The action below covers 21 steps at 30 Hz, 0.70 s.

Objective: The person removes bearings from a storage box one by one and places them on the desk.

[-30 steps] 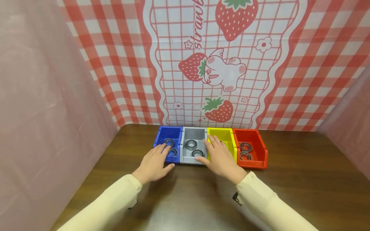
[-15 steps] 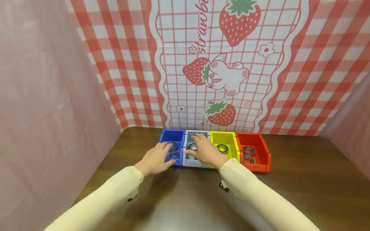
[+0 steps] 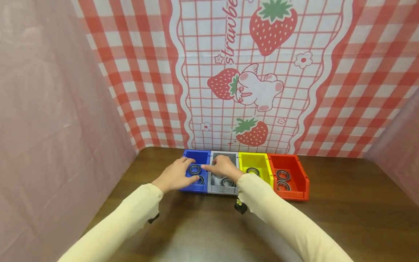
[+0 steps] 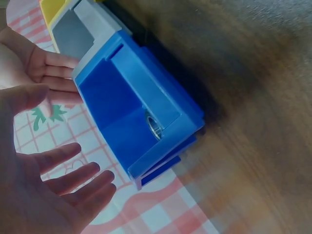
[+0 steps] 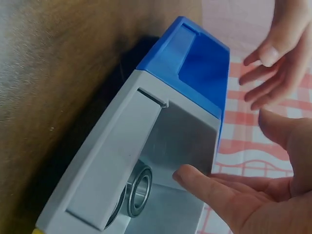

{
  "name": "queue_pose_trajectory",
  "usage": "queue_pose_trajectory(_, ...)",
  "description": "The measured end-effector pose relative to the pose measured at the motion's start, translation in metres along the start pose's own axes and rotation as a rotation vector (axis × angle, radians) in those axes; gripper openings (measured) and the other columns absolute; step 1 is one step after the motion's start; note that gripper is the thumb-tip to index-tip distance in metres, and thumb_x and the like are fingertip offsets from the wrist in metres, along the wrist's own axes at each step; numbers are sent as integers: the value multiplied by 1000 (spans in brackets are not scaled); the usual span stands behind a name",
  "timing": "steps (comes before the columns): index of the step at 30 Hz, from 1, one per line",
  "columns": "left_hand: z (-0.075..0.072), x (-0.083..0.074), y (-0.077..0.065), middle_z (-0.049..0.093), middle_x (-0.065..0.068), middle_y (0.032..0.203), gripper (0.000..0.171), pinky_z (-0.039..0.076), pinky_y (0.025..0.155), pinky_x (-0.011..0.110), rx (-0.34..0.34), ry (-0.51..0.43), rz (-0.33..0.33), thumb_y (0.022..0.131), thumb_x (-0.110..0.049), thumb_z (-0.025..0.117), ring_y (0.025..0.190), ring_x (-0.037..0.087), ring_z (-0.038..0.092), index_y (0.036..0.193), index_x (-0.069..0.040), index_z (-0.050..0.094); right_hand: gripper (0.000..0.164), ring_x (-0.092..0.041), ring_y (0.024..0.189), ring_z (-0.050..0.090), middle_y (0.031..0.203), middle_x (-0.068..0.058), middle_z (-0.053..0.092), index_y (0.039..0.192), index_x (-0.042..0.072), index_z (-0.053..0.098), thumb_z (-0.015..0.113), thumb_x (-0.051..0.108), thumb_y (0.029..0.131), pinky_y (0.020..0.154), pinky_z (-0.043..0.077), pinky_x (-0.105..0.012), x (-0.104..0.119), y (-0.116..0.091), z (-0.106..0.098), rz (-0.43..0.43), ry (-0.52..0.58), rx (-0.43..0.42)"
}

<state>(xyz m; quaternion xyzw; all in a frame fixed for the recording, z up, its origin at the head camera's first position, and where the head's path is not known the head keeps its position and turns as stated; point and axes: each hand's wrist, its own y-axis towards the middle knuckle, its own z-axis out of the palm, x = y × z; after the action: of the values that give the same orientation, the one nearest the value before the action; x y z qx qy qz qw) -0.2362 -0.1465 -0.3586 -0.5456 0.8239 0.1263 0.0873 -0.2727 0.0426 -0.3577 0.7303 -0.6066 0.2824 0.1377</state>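
Note:
My left hand (image 3: 175, 175) hovers over the left side of the blue bin (image 3: 197, 156), fingers spread and holding nothing. Two ball bearings (image 3: 194, 169) lie in that bin, one partly behind my thumb. Over the grey bin (image 3: 222, 190) is my right hand (image 3: 226, 168), its thumb pointing left toward the blue bin. One bearing (image 3: 227, 182) shows below this hand; the other is mostly hidden by it. The right wrist view shows the right hand (image 5: 243, 195) with relaxed fingers and no object, above a grey-bin bearing (image 5: 140, 191).
To the right, a yellow bin (image 3: 253, 159) holds a visible bearing (image 3: 252, 171), partly covered by the right sleeve. At the row's end, a red bin (image 3: 302, 189) contains two bearings (image 3: 283, 175). Behind the wooden table (image 3: 203, 225) hangs a checked strawberry cloth (image 3: 147, 72).
My right hand has moved left from the yellow bin to above the grey one. My left hand stays by the blue bin. The head view has shifted slightly.

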Motion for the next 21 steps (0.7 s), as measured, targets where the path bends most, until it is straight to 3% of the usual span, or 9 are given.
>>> queue_pose_trajectory(2,2,-2,3,55,16,135,61,47,102,50,-29,30,16,85,-46,63,126,34,52,132,-8,54,55,-21,76,63,92,-15,70,104,-4,67,66,48,86,67,54,-31,0,5,1,18,-3,-19)
queue_pose_trajectory(4,5,-3,6,57,15,133,61,49,99,48,-55,69,34,85,-48,62,123,33,54,131,-9,55,48,-21,66,61,76,-10,65,94,-3,66,70,44,85,58,50,-28,-1,8,3,40,10,-30)
queue_pose_trajectory(7,9,-5,10,59,13,130,62,49,99,45,-88,131,66,84,-49,62,119,31,55,130,-9,57,45,-27,66,69,72,-10,66,92,-4,64,72,39,84,61,55,-30,-3,13,6,85,30,-38)
queue_pose_trajectory(10,11,-8,13,59,13,129,63,46,101,46,-96,178,86,82,-50,63,119,31,54,130,-11,57,43,-27,76,73,83,-16,70,98,-6,63,73,34,84,68,58,-31,-4,18,10,132,46,-44)
queue_pose_trajectory(14,10,-7,18,58,14,129,65,45,101,47,-95,213,118,80,-52,64,120,33,53,132,-13,56,41,-28,75,74,98,-22,69,105,-8,60,74,24,83,68,60,-32,-3,25,11,197,107,-29)
queue_pose_trajectory(21,9,1,24,58,13,128,71,46,99,46,-138,292,118,75,-55,66,118,31,52,132,-14,56,50,-28,73,74,110,-27,63,116,-12,55,76,15,80,70,60,-34,3,37,11,288,323,-7)
